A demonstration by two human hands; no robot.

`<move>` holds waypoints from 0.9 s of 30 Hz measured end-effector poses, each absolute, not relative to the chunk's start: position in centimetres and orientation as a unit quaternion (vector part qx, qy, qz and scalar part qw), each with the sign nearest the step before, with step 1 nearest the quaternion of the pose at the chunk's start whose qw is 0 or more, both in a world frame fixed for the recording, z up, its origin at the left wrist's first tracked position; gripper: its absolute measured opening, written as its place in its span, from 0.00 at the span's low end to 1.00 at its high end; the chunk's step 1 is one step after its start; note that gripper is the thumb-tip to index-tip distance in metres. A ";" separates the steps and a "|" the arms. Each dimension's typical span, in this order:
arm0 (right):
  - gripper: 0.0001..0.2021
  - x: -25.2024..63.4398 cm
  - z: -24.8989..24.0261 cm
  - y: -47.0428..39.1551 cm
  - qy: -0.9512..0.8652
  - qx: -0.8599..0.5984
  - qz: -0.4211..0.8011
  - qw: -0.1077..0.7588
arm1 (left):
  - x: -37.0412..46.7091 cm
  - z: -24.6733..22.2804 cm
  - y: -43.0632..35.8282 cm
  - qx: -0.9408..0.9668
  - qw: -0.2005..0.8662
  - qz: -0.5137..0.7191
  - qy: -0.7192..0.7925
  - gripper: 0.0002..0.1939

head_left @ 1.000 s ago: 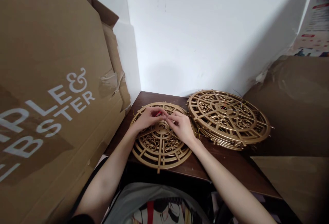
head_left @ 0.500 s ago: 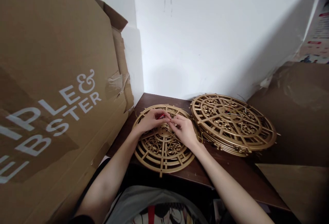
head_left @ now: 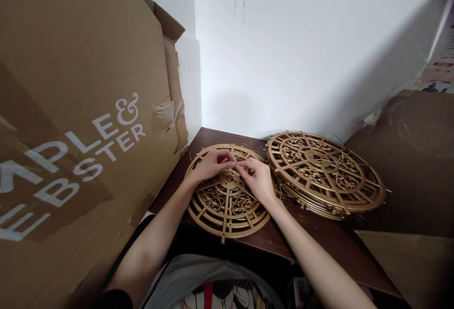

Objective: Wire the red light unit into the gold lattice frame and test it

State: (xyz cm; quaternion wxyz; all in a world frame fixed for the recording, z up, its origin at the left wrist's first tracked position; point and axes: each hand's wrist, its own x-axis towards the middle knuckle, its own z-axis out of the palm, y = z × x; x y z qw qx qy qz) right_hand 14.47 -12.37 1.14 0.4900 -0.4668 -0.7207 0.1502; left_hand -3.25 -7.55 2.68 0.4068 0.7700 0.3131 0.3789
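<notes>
A round gold openwork frame (head_left: 228, 200) with scroll patterns lies flat in front of me, and both hands are over its far half. Between the thumb and fingers of my left hand (head_left: 211, 165) is a thin red wire (head_left: 224, 159). My right hand (head_left: 258, 180) is closed in a pinch, its fingertips meeting those of the left just above the frame's hub. What the right fingertips hold is too small to make out. Thin yellow wires stick out at the frame's right edge.
A stack of similar gold frames (head_left: 326, 176), with loose wires on top, stands to the right on the dark brown table (head_left: 283, 235). A large cardboard box (head_left: 88, 77) rises close on the left. More cardboard (head_left: 414, 157) is at right, and a white wall (head_left: 301, 39) behind.
The view has shifted slightly to the left. Both hands stay over the frame's hub, still pinched together; the right fingers have shifted a little against the left fingertips.
</notes>
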 end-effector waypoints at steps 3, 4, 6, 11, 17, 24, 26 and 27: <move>0.08 14.3 1.2 -12.4 -0.719 -0.471 0.144 0.491 | -3.3 2.6 -7.5 0.774 0.402 0.377 0.312 0.11; 0.08 14.3 1.2 -12.4 -0.719 -0.472 0.142 0.491 | -3.3 2.6 -7.5 0.775 0.400 0.376 0.313 0.11; 0.08 14.3 1.2 -12.5 -0.720 -0.474 0.144 0.487 | -3.3 2.6 -7.4 0.779 0.392 0.375 0.316 0.11; 0.09 14.4 1.1 -12.4 -0.727 -0.473 0.140 0.478 | -3.3 2.4 -7.3 0.777 0.382 0.381 0.326 0.12; 0.09 14.4 1.1 -12.4 -0.723 -0.471 0.143 0.485 | -3.3 2.1 -7.2 0.775 0.394 0.371 0.326 0.12; 0.08 14.3 1.2 -12.3 -0.690 -0.466 0.146 0.534 | -3.3 2.2 -7.3 0.778 0.384 0.376 0.326 0.11; 0.08 14.3 1.0 -12.1 -0.663 -0.471 0.188 0.551 | -3.3 2.6 -7.6 0.770 0.388 0.384 0.329 0.11; 0.08 14.3 0.9 -12.0 -0.641 -0.475 0.227 0.559 | -3.2 2.8 -7.8 0.765 0.392 0.387 0.333 0.11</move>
